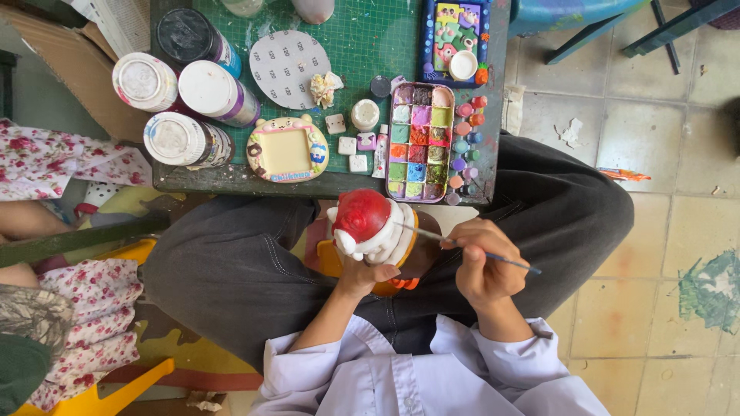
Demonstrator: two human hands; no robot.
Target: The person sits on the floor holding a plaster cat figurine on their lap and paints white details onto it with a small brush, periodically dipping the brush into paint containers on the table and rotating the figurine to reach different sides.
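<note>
My left hand (361,276) grips a plaster figurine (370,227) from below; the figurine has a red painted top, white body and an orange part at its base. It sits above my lap in dark trousers. My right hand (482,266) pinches a thin paintbrush (509,260), and the brush tip touches the figurine's right side. Just beyond the figurine, on the green cutting mat (362,46), lies a rectangular paint palette (419,142) with many coloured wells.
Several lidded paint jars (185,100) stand at the table's left, beside a round grey disc (289,68) and a small yellow frame-shaped plaster piece (287,150). A blue painted frame (456,38) lies at the back. Another person in floral clothing (69,254) sits at left. Tiled floor (663,254) is at right.
</note>
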